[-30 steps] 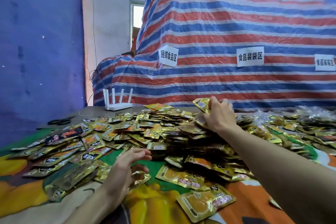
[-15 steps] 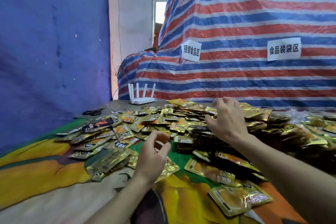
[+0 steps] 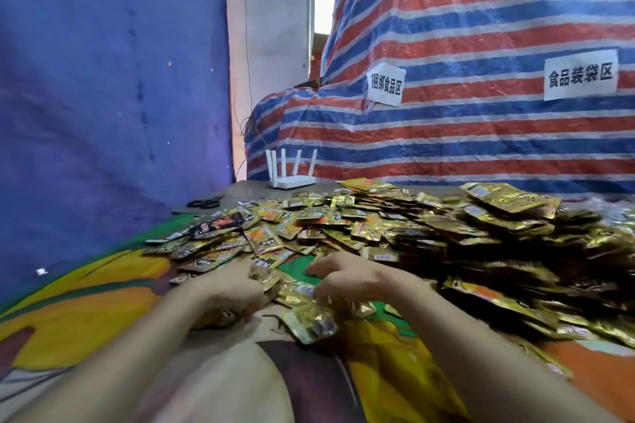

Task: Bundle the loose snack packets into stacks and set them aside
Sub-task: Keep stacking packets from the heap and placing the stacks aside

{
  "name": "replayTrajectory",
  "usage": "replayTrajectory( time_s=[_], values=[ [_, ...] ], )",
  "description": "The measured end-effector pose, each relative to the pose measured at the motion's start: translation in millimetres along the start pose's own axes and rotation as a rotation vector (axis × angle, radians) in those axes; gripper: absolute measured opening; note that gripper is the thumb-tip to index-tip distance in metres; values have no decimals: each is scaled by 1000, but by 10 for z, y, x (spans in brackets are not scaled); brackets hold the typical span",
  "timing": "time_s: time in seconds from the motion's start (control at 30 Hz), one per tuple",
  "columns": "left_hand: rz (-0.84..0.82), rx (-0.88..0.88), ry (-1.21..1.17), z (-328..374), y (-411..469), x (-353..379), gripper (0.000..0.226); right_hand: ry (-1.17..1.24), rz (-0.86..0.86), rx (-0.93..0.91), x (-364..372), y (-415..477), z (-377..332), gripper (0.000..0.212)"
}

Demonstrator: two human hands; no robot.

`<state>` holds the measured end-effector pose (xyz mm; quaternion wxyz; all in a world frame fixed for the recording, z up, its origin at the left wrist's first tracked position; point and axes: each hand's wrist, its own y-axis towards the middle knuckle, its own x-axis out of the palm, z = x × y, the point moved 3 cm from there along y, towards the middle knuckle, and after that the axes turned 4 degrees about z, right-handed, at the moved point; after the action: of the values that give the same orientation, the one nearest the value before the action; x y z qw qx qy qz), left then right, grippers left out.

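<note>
Head view: loose snack packets [image 3: 429, 233] lie in a broad heap across the tabletop [image 3: 240, 188], deepest at right and thinning toward the near edge, where both hands work on the printed cloth [image 3: 75, 316].

Left hand [image 3: 233, 288]: fingers curled round a small clump of packets at the heap's near edge.

Right hand [image 3: 357, 276]: just beside it, fingers bent down onto packets. Whether it pinches them cannot be told, owing to blur.

Handling, as judged: the foil pouches look light, flat, limp and slick. They are likely to slide off one another, so a stack is best squared and pinched across its faces near the middle, not held by an edge.

Not established: fingertips of both hands, packet print, heap depth, and the heap's right extent, which is cut off by the frame. No finished bundles can be made out.
</note>
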<state>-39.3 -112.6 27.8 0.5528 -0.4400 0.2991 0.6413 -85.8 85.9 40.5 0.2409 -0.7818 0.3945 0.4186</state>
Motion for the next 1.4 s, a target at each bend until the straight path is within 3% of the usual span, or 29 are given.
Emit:
replayTrajectory(
  time_s=[0.1, 0.17, 0.3, 0.37, 0.5, 0.57, 0.8, 0.93, 1.1, 1.27, 1.4],
  values=[
    [210, -46, 54, -34, 25, 237, 68, -52, -3, 58, 175, 61, -26, 83],
    [330, -45, 63, -34, 24, 311, 58, -49, 55, 85, 222, 75, -3, 80],
    [367, 9, 45, -96, 7, 302, 52, 48, 186, 178, 216, 38, 24, 86],
    [381, 11, 37, -114, -7, 309, 47, 40, 257, 248, 218, 4, 24, 80],
    [447, -10, 47, -100, -4, 300, 29, 13, 294, 305, 212, -81, 35, 38],
    [506, -22, 15, -117, 7, 280, 29, 2, 308, 310, 166, -135, 31, 29],
    [666, -15, -320, -236, 15, 192, 56, 85, 422, 216, -40, -259, 110, 28],
    [751, 6, -450, -250, 87, 149, 42, 235, 518, 167, -137, -249, 169, 27],
    [743, -25, -698, -288, 148, 145, 21, 379, 600, 118, -136, -228, 236, 23],
    [620, 109, -1077, -139, 134, 222, 45, 575, 660, 152, -79, -225, 295, 25],
    [499, 109, -1302, 291, 78, 246, 26, 728, 666, 161, -53, -176, 278, 46]
  ],
)
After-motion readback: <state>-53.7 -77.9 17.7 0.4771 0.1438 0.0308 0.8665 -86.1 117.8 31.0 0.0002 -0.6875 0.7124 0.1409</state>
